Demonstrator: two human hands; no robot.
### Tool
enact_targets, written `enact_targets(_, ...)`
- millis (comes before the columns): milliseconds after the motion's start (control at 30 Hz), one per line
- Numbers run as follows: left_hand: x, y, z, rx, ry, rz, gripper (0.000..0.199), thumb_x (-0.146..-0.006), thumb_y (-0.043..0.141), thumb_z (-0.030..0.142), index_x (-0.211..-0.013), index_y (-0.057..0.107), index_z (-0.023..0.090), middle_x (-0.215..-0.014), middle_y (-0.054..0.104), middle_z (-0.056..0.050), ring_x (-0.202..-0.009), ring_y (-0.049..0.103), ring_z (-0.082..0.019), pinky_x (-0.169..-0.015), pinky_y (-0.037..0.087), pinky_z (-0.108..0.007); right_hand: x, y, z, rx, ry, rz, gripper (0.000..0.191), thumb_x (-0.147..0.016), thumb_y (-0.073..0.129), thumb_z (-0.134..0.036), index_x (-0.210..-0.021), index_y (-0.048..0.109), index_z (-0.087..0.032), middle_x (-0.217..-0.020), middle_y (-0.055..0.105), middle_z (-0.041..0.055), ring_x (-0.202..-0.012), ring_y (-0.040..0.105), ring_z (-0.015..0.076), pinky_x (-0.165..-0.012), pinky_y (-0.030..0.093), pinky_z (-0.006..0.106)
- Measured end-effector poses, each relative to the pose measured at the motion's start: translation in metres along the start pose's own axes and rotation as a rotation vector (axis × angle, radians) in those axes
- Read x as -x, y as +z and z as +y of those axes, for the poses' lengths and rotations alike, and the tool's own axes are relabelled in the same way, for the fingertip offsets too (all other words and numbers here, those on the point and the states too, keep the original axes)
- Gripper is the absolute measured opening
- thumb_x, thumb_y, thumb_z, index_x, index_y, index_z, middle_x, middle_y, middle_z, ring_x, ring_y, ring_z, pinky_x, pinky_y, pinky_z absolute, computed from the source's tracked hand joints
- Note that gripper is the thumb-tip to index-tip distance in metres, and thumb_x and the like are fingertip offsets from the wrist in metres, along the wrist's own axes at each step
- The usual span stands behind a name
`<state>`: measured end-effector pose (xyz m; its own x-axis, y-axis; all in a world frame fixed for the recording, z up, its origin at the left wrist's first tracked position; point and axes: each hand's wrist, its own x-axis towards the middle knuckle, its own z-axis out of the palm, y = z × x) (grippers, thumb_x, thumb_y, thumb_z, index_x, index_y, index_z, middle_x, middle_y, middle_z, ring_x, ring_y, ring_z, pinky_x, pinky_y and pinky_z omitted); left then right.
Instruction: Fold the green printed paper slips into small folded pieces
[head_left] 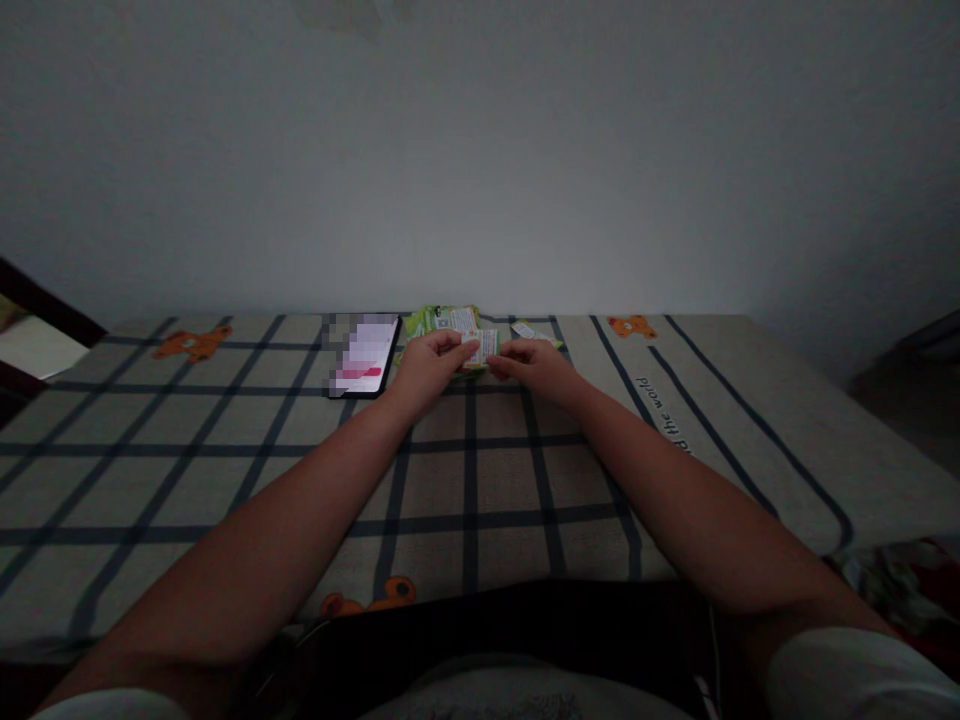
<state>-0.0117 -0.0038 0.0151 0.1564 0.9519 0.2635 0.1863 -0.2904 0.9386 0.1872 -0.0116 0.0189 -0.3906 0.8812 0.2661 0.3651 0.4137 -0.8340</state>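
Between my two hands is a small white packet point(481, 347) with fine print and a green edge. My left hand point(431, 368) pinches its left side between thumb and fingers. The right side of the packet is pinched by my right hand point(534, 366). Behind the hands lies a green bag point(431, 319) with a white printed label, partly hidden by my left hand. Another small green and white packet point(534, 332) rests just beyond my right hand.
A phone point(367, 355) with a lit screen, partly blurred, lies left of my left hand. The checked cloth with bear prints point(435, 490) covers the table. A pale wall point(480, 160) stands directly behind. Dark wooden bars point(45, 310) show at far left.
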Motion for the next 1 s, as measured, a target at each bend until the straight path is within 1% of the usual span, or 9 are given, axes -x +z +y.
enact_targets(100, -0.0001, 0.002, 0.0005, 0.038, -0.054, -0.006, 0.036, -0.072, 0.073, 0.051, -0.067, 0.059, 0.019, -0.065, 0.06, 0.001, -0.059, 0.054, -0.012, -0.059, 0.044, -0.026, -0.0002, 0.0, 0.0009, 0.031, -0.014, -0.004, 0.035, -0.086, 0.057, -0.046, -0.066, 0.057, -0.018, -0.06, 0.054, -0.0022, -0.058, 0.045, 0.011, -0.056, 0.034, 0.025)
enact_targets(233, 0.0012, 0.0038, 0.0035, 0.123, -0.121, -0.042, 0.034, -0.069, 0.078, 0.047, -0.069, 0.061, 0.018, -0.067, 0.062, 0.0, -0.059, 0.056, -0.012, -0.059, 0.047, -0.027, -0.0012, -0.0015, 0.0034, 0.056, -0.039, -0.035, 0.035, -0.087, 0.054, -0.045, -0.064, 0.056, -0.018, -0.06, 0.054, -0.0022, -0.057, 0.045, 0.0114, -0.056, 0.034, 0.026)
enact_targets(367, -0.0002, 0.0029, 0.0026, 0.189, -0.094, -0.024, 0.036, -0.069, 0.08, 0.047, -0.068, 0.059, 0.018, -0.068, 0.063, 0.0, -0.06, 0.057, -0.012, -0.06, 0.05, -0.027, -0.001, -0.0017, 0.003, 0.043, -0.018, 0.027, 0.038, -0.088, 0.055, -0.048, -0.065, 0.059, -0.018, -0.062, 0.059, -0.0006, -0.06, 0.051, 0.0124, -0.06, 0.038, 0.027)
enact_targets(500, -0.0008, 0.0032, 0.0025, 0.254, -0.116, -0.022, 0.039, -0.067, 0.082, 0.047, -0.067, 0.057, 0.017, -0.069, 0.064, 0.001, -0.059, 0.058, -0.01, -0.059, 0.051, -0.025, -0.0012, -0.0015, 0.0026, 0.023, 0.029, 0.065, 0.04, -0.089, 0.054, -0.051, -0.071, 0.065, -0.017, -0.067, 0.066, 0.0026, -0.064, 0.058, 0.0147, -0.065, 0.043, 0.029)
enact_targets(567, 0.0002, 0.0041, 0.0041, 0.265, -0.141, -0.026, 0.038, -0.066, 0.083, 0.047, -0.068, 0.059, 0.017, -0.07, 0.066, 0.0, -0.059, 0.059, -0.01, -0.059, 0.052, -0.024, -0.0016, -0.0021, 0.0029, 0.055, 0.032, 0.061, 0.041, -0.089, 0.054, -0.052, -0.07, 0.064, -0.017, -0.067, 0.066, 0.0031, -0.063, 0.059, 0.0151, -0.064, 0.043, 0.029)
enact_targets(667, 0.0018, 0.0046, 0.0068, 0.275, -0.17, -0.069, 0.037, -0.066, 0.083, 0.048, -0.077, 0.067, 0.016, -0.078, 0.07, -0.003, -0.066, 0.063, -0.012, -0.064, 0.055, -0.027, -0.0019, -0.0036, 0.0033, 0.076, 0.017, 0.068, 0.042, -0.09, 0.052, -0.052, -0.069, 0.063, -0.018, -0.067, 0.067, 0.0034, -0.064, 0.059, 0.0155, -0.064, 0.043, 0.029)
enact_targets(767, 0.0012, 0.0036, 0.006, 0.235, -0.145, -0.094, 0.038, -0.068, 0.081, 0.051, -0.081, 0.071, 0.016, -0.082, 0.071, -0.005, -0.069, 0.065, -0.014, -0.067, 0.057, -0.03, -0.0018, -0.0038, 0.0031, 0.072, 0.014, 0.06, 0.044, -0.09, 0.052, -0.054, -0.069, 0.063, -0.018, -0.068, 0.067, 0.0039, -0.065, 0.059, 0.0158, -0.064, 0.044, 0.029)
enact_targets(933, -0.0024, 0.0016, -0.0013, 0.19, -0.101, -0.02, 0.041, -0.067, 0.081, 0.053, -0.082, 0.073, 0.016, -0.081, 0.072, -0.004, -0.066, 0.063, -0.014, -0.063, 0.054, -0.027, -0.0006, -0.0013, 0.0023, -0.004, 0.049, 0.067, 0.046, -0.088, 0.053, -0.06, -0.075, 0.065, -0.017, -0.069, 0.067, 0.0039, -0.064, 0.059, 0.0155, -0.063, 0.044, 0.029)
enact_targets(1000, -0.0025, 0.0016, -0.0024, 0.18, -0.089, -0.004, 0.042, -0.067, 0.081, 0.053, -0.085, 0.074, 0.015, -0.082, 0.072, -0.004, -0.066, 0.063, -0.013, -0.063, 0.053, -0.026, -0.0003, -0.0009, 0.0019, -0.015, 0.045, 0.037, 0.047, -0.087, 0.053, -0.061, -0.075, 0.065, -0.017, -0.069, 0.067, 0.0038, -0.064, 0.059, 0.0152, -0.063, 0.044, 0.028)
